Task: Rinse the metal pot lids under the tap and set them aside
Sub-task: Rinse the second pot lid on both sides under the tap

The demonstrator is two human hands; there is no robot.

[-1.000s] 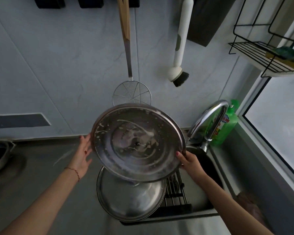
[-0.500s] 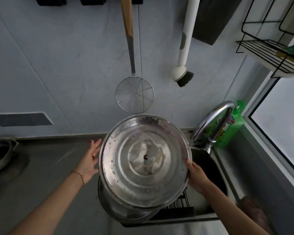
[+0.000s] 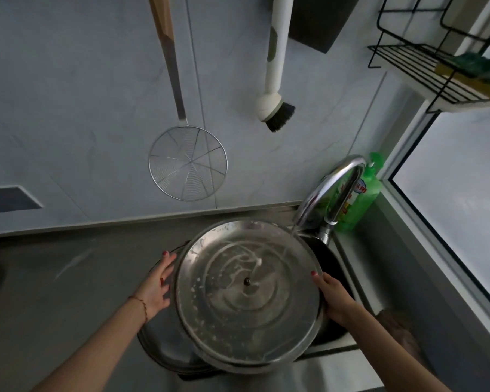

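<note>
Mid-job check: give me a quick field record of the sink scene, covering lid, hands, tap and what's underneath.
lid in hand: large metal lid, underside up, soapy streaks
left hand: open, fingers against the lid's left rim
right hand: grips the right rim
tap: thin stream onto the lid's upper right edge
underneath: second lid, mostly covered
behind tap: green soap bottle

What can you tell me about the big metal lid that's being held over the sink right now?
The big metal lid is a round, shiny, steel-looking disc with concentric rings and a small dark fastener at its centre. Its inner side faces up, streaked and dotted with white suds. It sits roughly level over the sink, with a thin stream from the tap landing near its far right rim. The right hand grips its right edge; the left hand rests straight-fingered against its left edge. Another lid lies partly hidden beneath it.
</note>
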